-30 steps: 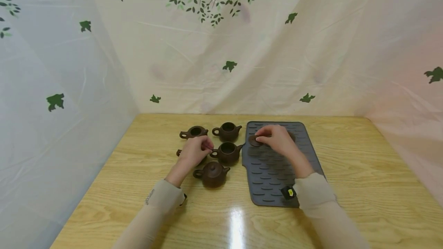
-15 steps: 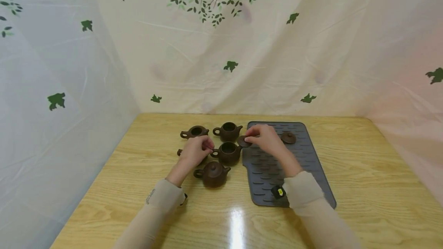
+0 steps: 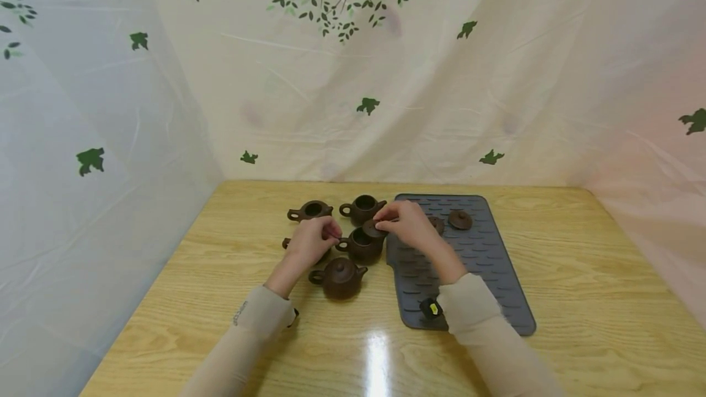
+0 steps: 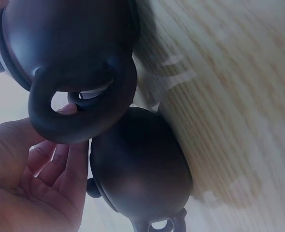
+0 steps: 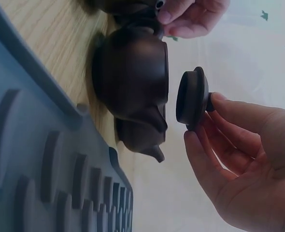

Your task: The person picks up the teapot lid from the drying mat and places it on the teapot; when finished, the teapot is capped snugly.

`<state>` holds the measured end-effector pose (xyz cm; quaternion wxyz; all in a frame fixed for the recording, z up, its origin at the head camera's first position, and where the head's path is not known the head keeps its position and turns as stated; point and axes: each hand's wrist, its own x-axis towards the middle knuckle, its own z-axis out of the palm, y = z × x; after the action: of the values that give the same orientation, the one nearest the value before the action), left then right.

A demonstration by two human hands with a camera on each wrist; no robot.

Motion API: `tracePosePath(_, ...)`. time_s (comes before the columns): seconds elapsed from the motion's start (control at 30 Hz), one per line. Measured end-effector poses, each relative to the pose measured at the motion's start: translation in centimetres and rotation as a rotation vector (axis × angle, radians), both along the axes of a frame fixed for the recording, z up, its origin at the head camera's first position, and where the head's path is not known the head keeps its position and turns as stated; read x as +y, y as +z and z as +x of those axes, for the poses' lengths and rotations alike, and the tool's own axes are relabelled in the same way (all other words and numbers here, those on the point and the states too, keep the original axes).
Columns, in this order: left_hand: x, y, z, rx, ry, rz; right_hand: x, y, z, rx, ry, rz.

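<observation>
Beside the mat, my left hand [image 3: 313,241] has finger and thumb together at the handle of an open dark brown teapot [image 3: 365,251]. In the left wrist view a fingertip shows through a teapot's looped handle [image 4: 84,130]. My right hand [image 3: 410,225] pinches a round brown lid [image 3: 373,229] by its knob, above the spout side of that open teapot. The right wrist view shows the lid [image 5: 191,99] apart from the teapot [image 5: 135,72], its underside facing the opening, with my right hand [image 5: 249,150] on the knob.
A lidded teapot [image 3: 339,279] stands in front, two lidless ones [image 3: 364,208] [image 3: 312,210] behind, and another is mostly hidden under my left hand. Two lids [image 3: 460,220] [image 3: 437,225] lie on the grey mat [image 3: 469,287] at the right.
My right hand has carried the lid left from over the mat to above the open teapot, uncovering the two lids on the mat. My left hand has stayed in place.
</observation>
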<state>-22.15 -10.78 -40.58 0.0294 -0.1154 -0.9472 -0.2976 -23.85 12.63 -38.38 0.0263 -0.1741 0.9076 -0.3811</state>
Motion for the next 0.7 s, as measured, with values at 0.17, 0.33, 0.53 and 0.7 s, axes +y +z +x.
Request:
tracePosePath(0.17, 0.0, -0.1, 0.0, 0.001, 0.006, -0.008, -0.7, -0.1, -0.1, -0.003, 0.016, -0.001)
tracePosePath(0.33, 0.0, 0.0, -0.1, 0.007, 0.003, -0.006, -1.4, -0.4, 0.0, 0.0, 0.022, -0.016)
tracePosePath(0.53, 0.0, -0.1, -0.1, 0.012, -0.003, -0.003, -1.9, -0.9, 0.1, -0.006, 0.016, -0.014)
tracePosePath(0.7, 0.0, -0.1, -0.2, 0.014, -0.005, 0.0, -2.3, -1.2, 0.1, -0.008, 0.012, -0.015)
